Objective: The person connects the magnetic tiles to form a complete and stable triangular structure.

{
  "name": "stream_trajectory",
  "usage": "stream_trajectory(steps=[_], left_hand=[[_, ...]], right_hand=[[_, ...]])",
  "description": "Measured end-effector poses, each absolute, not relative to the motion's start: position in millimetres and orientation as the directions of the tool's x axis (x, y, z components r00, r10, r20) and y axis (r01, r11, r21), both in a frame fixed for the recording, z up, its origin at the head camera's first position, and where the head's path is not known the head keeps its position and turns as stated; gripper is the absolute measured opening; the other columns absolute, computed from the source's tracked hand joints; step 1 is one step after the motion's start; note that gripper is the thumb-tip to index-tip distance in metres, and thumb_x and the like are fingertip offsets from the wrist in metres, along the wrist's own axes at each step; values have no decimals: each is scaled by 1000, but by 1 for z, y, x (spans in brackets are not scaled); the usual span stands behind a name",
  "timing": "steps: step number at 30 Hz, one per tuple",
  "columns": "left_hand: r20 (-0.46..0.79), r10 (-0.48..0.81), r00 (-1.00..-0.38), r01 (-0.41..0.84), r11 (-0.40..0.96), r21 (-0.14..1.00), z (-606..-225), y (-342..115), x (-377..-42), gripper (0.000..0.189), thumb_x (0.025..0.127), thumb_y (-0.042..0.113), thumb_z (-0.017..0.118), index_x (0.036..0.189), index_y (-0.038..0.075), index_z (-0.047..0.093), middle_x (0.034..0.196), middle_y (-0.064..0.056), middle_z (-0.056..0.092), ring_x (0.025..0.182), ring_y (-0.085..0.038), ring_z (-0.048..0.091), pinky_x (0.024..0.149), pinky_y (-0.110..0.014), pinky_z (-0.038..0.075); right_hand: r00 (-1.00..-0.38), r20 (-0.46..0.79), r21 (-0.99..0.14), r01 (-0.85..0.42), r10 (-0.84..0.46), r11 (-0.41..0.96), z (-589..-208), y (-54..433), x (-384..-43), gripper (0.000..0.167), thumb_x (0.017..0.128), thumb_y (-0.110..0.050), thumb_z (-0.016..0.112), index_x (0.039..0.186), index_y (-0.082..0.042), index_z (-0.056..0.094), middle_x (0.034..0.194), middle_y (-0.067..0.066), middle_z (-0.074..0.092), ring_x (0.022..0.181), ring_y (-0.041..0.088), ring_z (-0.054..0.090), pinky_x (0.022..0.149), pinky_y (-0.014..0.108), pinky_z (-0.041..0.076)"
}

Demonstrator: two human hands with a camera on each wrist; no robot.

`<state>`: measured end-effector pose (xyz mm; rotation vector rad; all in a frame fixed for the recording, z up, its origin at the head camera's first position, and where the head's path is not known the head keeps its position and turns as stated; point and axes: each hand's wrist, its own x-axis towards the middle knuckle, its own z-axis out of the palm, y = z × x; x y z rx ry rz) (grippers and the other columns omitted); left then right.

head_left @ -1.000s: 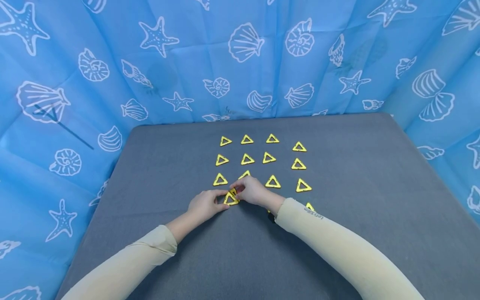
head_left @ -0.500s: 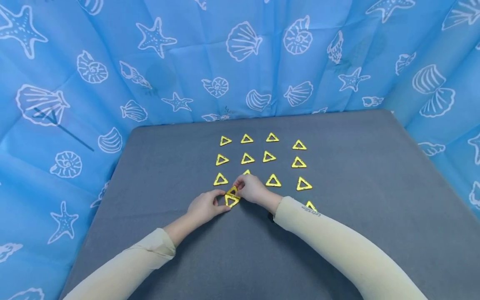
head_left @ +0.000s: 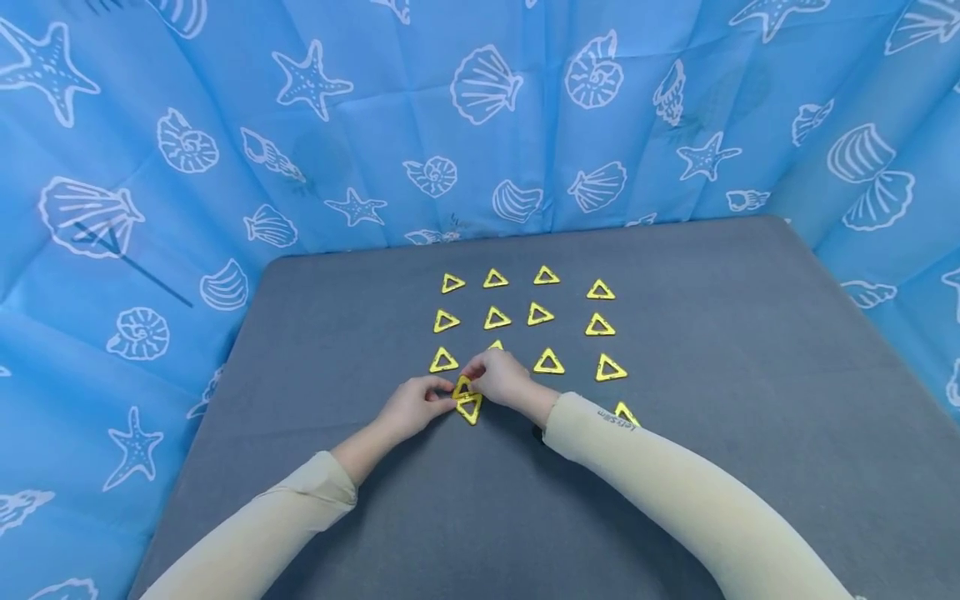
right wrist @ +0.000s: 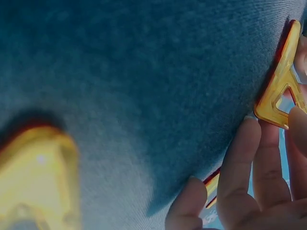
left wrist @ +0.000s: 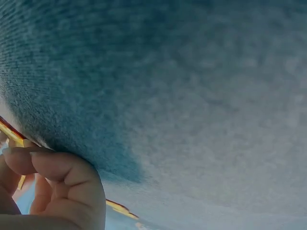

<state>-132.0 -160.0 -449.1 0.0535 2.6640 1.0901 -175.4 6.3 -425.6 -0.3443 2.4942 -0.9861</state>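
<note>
Two yellow triangular frame tiles meet near the middle of the table in the head view. The farther triangle tile points away; the nearer triangle tile points toward me, and their sides appear to touch. My right hand pinches the farther tile from the right; the right wrist view shows its fingers at a translucent yellow tile's corner. From the left, my left hand holds the pair's left corners between thumb and fingertips. In the left wrist view, its curled fingers partly hide a yellow edge.
Several similar yellow triangles lie in loose rows beyond the hands, such as one triangle and another. My right hand and sleeve partly cover others. A blue shell-patterned curtain hangs behind the grey cloth-covered table.
The nearer triangle has turned from pointing away to pointing toward me. The two tiles overlapped earlier and now lie side against side. Both hands stay almost in place.
</note>
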Motion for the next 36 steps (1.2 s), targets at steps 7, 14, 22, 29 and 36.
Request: stream_trajectory(steps=[7, 14, 22, 29, 36], left_hand=[[-224, 77, -972, -86, 764, 639, -449, -153, -131, 11, 90, 17, 71, 97, 8, 73, 66, 3, 56, 56, -11, 48, 53, -27, 37], [-221, 31, -975, -113, 783, 612, -449, -151, -130, 8, 89, 18, 72, 91, 10, 73, 65, 4, 56, 56, -11, 48, 52, -27, 36], [-224, 42, -974, -106, 786, 608, -448, -153, -131, 8, 89, 18, 73, 89, 10, 72, 66, 3, 56, 57, -11, 48, 53, -27, 37], [-249, 50, -967, -118, 780, 614, -447, -154, -134, 9, 89, 18, 72, 89, 10, 72, 64, 3, 55, 55, -11, 48, 52, -26, 36], [-245, 50, -968, -118, 773, 624, -446, -153, -135, 10, 88, 18, 73, 90, 9, 72, 65, 3, 55, 55, -10, 47, 52, -25, 35]], right_hand=[[-877, -316, -697, -44, -362, 715, -428, 7, -175, 16, 91, -5, 67, 104, -9, 75, 99, 2, 70, 96, 19, 63, 92, 47, 41], [-879, -294, -729, -47, -375, 683, -432, 14, -175, 13, 90, 0, 66, 100, -4, 74, 96, 5, 68, 89, 18, 63, 78, 34, 50], [-890, -281, -745, -32, -358, 666, -432, 23, -177, 8, 88, -2, 69, 94, -4, 73, 91, 5, 67, 83, 18, 61, 74, 33, 49], [-894, -301, -715, -19, -332, 699, -432, 21, -176, 5, 89, -7, 70, 89, -8, 74, 86, 1, 66, 76, 15, 59, 68, 32, 48], [-893, -307, -681, -36, -329, 732, -429, 19, -177, 7, 90, -10, 70, 87, -11, 75, 83, -1, 66, 72, 14, 58, 64, 30, 44]])
